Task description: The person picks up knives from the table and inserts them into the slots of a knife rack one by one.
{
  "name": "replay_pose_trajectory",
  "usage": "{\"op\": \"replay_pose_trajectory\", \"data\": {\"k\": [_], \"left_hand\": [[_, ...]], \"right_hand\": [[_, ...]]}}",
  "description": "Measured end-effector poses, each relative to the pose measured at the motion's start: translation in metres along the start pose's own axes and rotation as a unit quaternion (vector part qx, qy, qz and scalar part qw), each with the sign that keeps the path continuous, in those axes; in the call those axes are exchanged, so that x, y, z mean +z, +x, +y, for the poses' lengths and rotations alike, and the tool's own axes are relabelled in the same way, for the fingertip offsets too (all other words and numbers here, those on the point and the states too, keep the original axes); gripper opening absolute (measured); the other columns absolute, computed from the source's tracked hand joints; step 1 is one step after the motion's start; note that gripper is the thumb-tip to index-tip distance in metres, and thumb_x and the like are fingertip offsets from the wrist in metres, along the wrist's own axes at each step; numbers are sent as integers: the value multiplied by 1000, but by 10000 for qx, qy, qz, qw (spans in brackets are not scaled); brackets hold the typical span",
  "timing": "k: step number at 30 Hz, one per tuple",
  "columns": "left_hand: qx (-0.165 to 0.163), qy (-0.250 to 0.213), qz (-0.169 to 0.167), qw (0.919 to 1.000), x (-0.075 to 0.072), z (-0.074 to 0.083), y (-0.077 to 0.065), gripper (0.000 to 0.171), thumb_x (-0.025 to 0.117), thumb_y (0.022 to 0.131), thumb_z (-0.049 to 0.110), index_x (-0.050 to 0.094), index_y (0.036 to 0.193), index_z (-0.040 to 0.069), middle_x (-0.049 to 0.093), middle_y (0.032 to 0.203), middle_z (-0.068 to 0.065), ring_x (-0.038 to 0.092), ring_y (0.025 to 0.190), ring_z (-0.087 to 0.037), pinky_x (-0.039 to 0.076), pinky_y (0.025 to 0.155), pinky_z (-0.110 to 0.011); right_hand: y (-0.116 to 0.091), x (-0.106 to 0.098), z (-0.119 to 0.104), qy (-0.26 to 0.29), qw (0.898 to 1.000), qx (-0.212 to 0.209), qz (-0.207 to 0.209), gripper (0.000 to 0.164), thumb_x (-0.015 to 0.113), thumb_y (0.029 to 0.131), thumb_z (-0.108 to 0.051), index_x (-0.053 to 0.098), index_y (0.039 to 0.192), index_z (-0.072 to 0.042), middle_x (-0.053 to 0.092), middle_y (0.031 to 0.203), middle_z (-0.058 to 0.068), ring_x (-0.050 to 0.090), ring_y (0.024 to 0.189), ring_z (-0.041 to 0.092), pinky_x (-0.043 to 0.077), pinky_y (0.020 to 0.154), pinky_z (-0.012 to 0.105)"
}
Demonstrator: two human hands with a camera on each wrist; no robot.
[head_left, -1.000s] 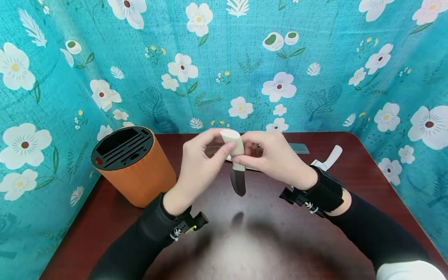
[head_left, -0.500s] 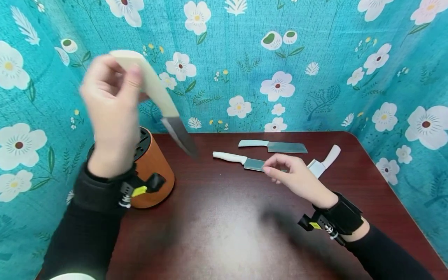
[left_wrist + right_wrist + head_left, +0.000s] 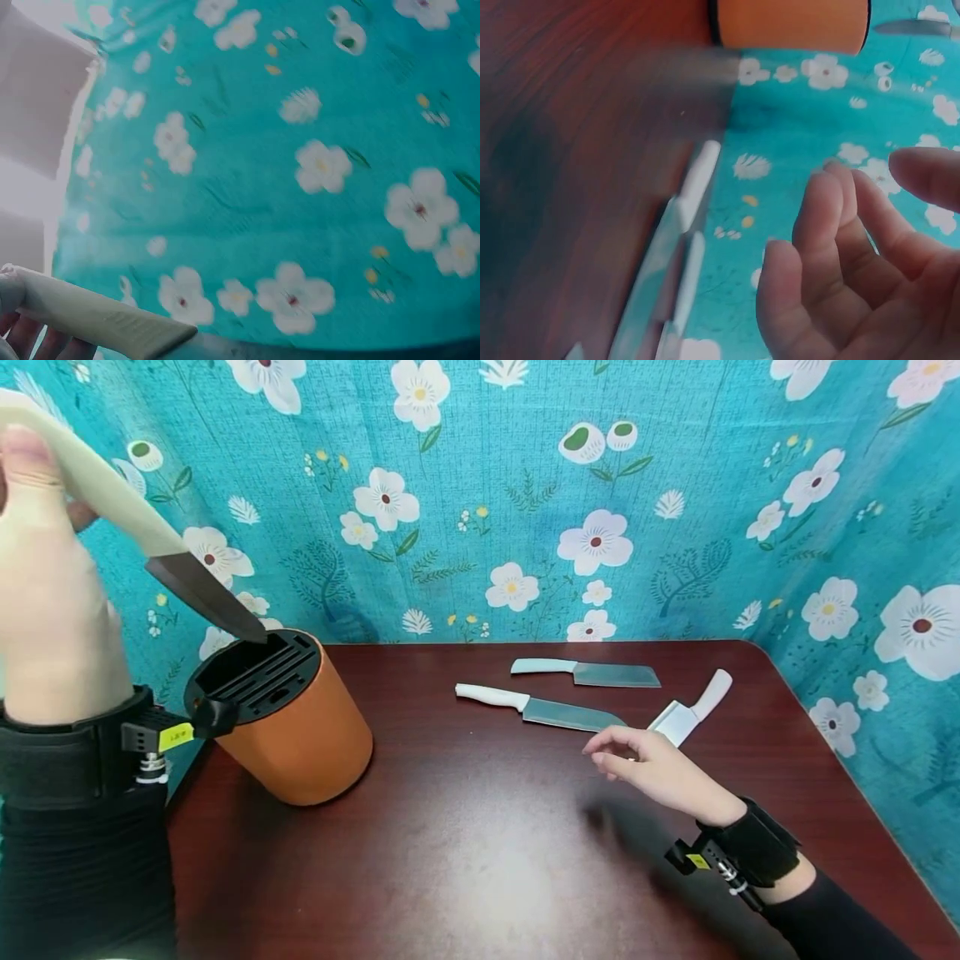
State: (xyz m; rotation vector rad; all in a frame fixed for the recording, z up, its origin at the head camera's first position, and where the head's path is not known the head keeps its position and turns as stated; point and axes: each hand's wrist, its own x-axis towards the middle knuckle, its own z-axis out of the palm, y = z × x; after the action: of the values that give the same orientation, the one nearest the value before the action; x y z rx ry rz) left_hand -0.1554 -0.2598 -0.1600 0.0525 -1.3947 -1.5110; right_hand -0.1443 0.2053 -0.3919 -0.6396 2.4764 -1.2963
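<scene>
At the upper left of the head view, my left hand (image 3: 56, 568) grips a knife by its cream handle (image 3: 105, 485). Its dark blade (image 3: 206, 597) slants down to the right, and the tip overlaps the top of the orange knife block (image 3: 300, 735) in this view; whether they touch I cannot tell. The left wrist view shows the handle (image 3: 105, 311) with fingers curled beneath it. My right hand (image 3: 667, 772) hovers over the table with loosely bent fingers and nothing in them. Behind it lies a white-handled knife (image 3: 491, 696), its blade tip by my fingers.
A second knife (image 3: 615, 675) with a pale handle lies farther back on the dark red table (image 3: 450, 843). A white-handled cleaver (image 3: 708, 697) lies to the right. Slots and a wide opening mark the block's black top (image 3: 277, 677). Floral cloth (image 3: 480, 527) hangs behind.
Both hands were on the knife at the centre. The right hand let go and moved right and down; the left carried the knife up and left, over toward the block.
</scene>
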Motion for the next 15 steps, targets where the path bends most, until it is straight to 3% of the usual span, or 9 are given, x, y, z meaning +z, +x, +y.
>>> {"op": "replay_pose_trajectory", "data": {"k": [6,8,15], "left_hand": [[-242,725,161,9969,-7,-16,8,33,58,101,17,56,134,13,60,122,0,60,117,-11,52,104,-27],[-254,680,141,9973,-9,-19,9,32,59,101,17,56,132,14,60,121,0,60,116,-12,53,103,-27],[90,1037,-367,9939,-8,-29,7,23,60,101,18,66,122,13,61,109,3,63,100,-9,56,84,-20]], "right_hand": [[-4,-2,9,-8,9997,247,-79,23,62,101,-20,65,120,-8,68,94,3,65,86,30,57,75,29],[-4,-2,10,14,9997,251,-63,23,62,101,-20,65,121,-8,69,95,4,65,87,27,58,77,28],[-1,1,9,35,9999,120,32,22,62,101,-18,65,121,-8,69,96,4,64,84,14,57,77,24]]}}
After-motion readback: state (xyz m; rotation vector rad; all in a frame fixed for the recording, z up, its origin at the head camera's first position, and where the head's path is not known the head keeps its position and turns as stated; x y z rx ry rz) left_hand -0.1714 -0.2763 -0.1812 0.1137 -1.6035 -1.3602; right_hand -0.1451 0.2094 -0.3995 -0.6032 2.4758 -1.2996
